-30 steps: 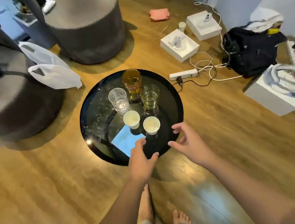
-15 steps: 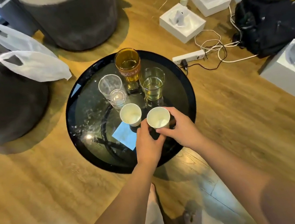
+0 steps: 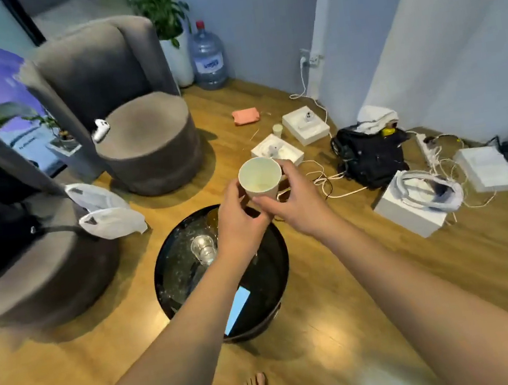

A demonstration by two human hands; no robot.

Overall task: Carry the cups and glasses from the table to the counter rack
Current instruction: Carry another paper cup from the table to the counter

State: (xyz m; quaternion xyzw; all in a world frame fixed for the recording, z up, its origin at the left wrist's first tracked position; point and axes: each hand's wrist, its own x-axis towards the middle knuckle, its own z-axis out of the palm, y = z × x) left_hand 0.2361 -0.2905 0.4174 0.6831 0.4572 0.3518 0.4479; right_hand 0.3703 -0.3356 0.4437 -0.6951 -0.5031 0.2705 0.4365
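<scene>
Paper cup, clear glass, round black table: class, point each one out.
Paper cup (image 3: 260, 176): head view, inner wall below the rim.
Clear glass (image 3: 203, 248): head view, open mouth.
Round black table (image 3: 276, 270): head view, bare right top.

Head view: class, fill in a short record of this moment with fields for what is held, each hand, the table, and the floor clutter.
held: white paper cup, lifted above the table
left hand: gripping the cup's lower part
right hand: gripping the cup's side
table: round black glass table, clear glass on it
floor clutter: black bag, white boxes, cables
</scene>
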